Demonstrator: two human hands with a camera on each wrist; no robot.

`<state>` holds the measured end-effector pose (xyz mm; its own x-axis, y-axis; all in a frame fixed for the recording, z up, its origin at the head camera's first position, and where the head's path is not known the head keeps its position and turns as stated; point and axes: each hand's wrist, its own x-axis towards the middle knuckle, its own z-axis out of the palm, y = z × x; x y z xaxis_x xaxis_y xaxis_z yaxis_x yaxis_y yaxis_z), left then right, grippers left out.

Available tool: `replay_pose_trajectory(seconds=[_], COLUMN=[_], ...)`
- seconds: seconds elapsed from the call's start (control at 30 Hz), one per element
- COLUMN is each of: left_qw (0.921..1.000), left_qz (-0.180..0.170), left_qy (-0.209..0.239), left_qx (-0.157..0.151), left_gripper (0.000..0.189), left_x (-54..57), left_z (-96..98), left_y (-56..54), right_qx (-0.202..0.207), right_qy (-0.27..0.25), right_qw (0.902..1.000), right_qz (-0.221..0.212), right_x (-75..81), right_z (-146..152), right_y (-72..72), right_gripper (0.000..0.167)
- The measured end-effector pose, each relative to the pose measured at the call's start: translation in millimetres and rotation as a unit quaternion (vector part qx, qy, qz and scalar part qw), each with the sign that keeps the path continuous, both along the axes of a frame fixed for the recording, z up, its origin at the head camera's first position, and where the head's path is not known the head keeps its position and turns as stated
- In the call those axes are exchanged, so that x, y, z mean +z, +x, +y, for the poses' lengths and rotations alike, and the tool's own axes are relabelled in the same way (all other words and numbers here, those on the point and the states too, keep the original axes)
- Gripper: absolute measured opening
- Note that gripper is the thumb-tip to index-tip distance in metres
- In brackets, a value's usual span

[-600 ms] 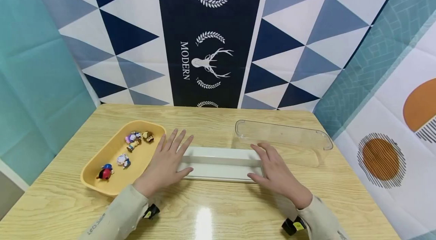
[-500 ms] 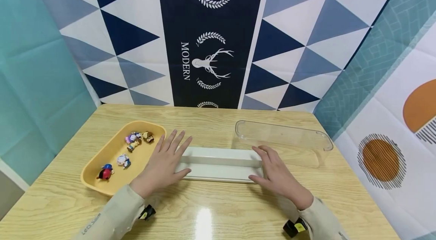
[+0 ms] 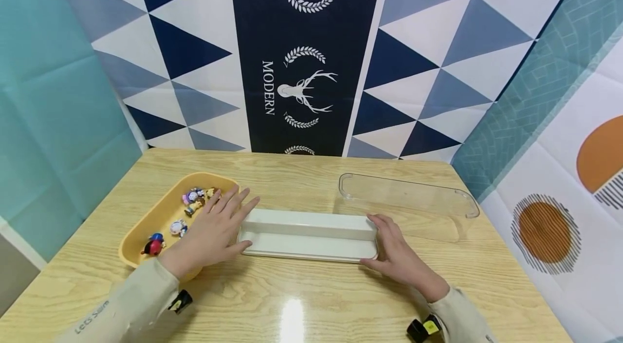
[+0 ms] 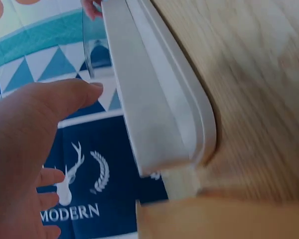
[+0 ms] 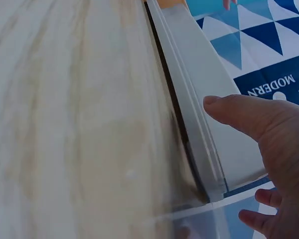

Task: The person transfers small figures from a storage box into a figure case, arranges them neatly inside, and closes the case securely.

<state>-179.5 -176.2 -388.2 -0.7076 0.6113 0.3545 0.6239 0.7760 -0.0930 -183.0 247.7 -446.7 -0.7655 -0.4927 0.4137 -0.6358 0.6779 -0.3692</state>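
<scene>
A long white stepped tray (image 3: 305,232) with rounded ends lies lengthwise across the middle of the table. My left hand (image 3: 206,235) is just off its left end, fingers spread, overlapping the yellow bin's right side in the head view. In the left wrist view the thumb (image 4: 74,97) is straight and apart from the tray's end. My right hand (image 3: 401,254) rests at the tray's right end, thumb by the front corner and fingers by the back corner. The right wrist view has that thumb (image 5: 229,109) loosely extended over the white surface.
A yellow bin (image 3: 141,232) at left holds several small toy figures (image 3: 194,205), partly hidden by the left hand. At back right stands a clear plastic box (image 3: 409,191). A patterned cloth (image 3: 302,61) hangs behind the wooden table (image 3: 272,299).
My left hand has slid left, off the tray's left end and toward the yellow bin. The right hand has shifted slightly downward along the right end. The tray stays about where it was.
</scene>
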Motion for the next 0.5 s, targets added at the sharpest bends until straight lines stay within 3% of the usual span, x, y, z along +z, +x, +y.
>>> replay_pose_trajectory(seconds=[0.5], left_qw=[0.9990], left_qz=[0.000], left_qy=[0.015], left_qx=[-0.042], left_gripper=[0.080], left_x=[26.1], left_z=[-53.6], left_y=[-29.9], right_qx=[0.001], right_qy=[-0.034], right_qw=[0.9957], right_qz=[-0.086], right_x=[-7.1], right_z=[4], right_y=[-1.6], right_gripper=[0.097])
